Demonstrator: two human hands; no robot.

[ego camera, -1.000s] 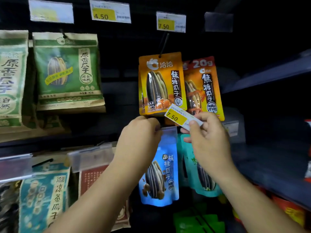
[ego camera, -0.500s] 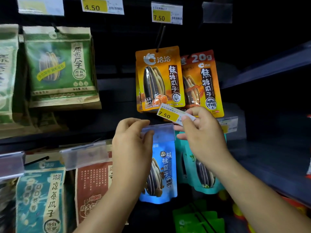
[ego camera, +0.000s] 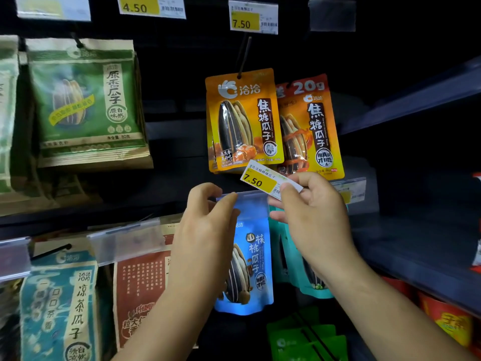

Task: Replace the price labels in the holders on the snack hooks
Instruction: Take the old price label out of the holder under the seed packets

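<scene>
Label: your 7.50 price label sits tilted, just above the clear holder.
Right hand: your right hand pinches the label's right end.
Left hand: your left hand grips the holder's left end — thumb in front.
Behind: blue snack bag hangs under the holder; orange bags farther up.

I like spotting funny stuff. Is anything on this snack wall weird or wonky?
A few clear holders have no price in them, like the top right holder. The right hand holds a loose 7.50 label, tilted.
</scene>
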